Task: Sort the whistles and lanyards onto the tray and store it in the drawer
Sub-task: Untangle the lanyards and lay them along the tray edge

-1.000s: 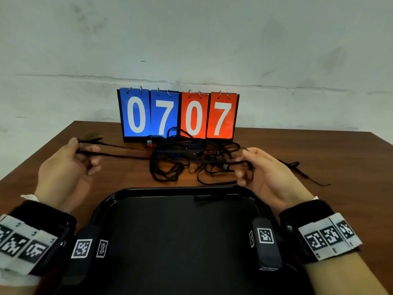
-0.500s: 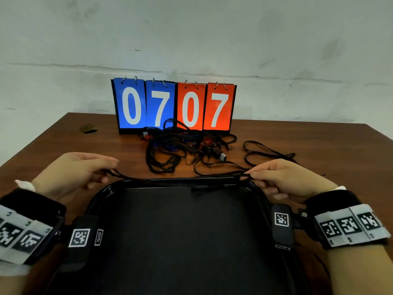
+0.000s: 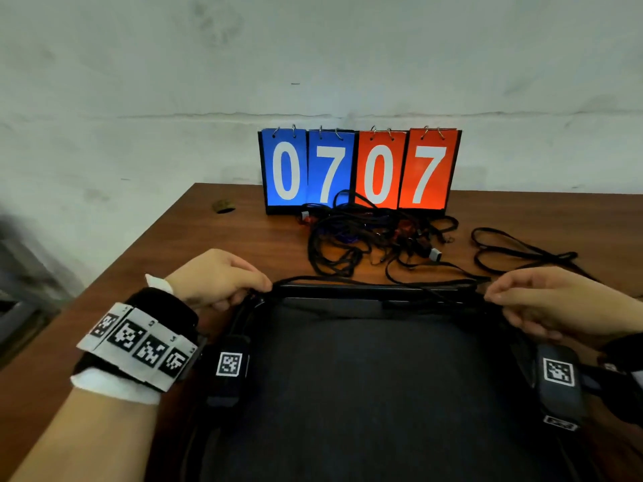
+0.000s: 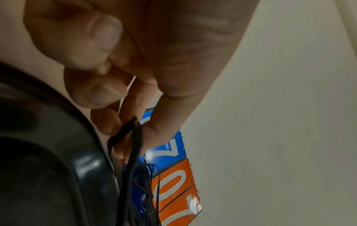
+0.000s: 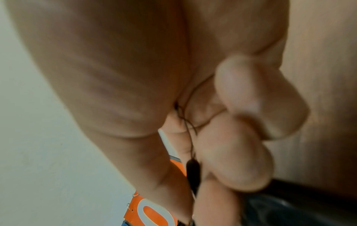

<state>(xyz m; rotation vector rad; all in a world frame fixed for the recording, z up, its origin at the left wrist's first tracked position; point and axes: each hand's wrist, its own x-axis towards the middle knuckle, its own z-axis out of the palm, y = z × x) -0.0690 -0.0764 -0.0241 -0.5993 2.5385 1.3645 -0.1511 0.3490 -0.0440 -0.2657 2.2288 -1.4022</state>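
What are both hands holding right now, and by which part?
A thin black lanyard, stretched along the far rim of the black tray: the left hand pinches one end, the right hand the other.

The left hand (image 3: 215, 278) is hovering palm-down at the tray's (image 3: 365, 394) far left corner, fingers (image 4: 105, 123) and thumb pinching one lanyard (image 4: 135, 142) end; the right hand (image 3: 553, 300) is mirroring it at the far right corner, pinching the other end.
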